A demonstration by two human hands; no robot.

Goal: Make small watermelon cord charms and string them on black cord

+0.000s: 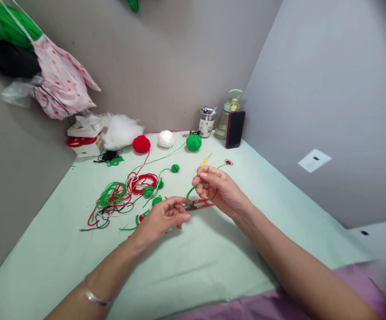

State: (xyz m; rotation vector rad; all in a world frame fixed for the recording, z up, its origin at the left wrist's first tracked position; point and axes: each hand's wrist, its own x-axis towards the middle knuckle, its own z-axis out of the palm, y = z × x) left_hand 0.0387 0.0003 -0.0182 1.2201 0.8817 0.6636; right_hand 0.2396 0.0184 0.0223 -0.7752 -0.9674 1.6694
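Note:
My right hand (217,186) is closed in a pinch on a small crochet hook (204,162) with a yellow handle, its thin metal tip pointing up and right. Green yarn (190,191) hangs in a loop from these fingers down toward my left hand (166,214). The left hand is low over the table, thumb and index finger apart; whether its fingertips touch the yarn is unclear. Just beyond them lie orange-red thread snips (206,204), partly covered by the hands. Beside the left hand are a small red and green crocheted piece (141,218) and a green crocheted ball (157,201).
Tangled red, green and black yarn (114,195) spreads on the left. Red (141,144), white (165,139) and green (193,142) yarn balls line the back, near a pen cup (206,126), a bottle (222,122) and a phone (235,130). White stuffing (121,131) sits back left.

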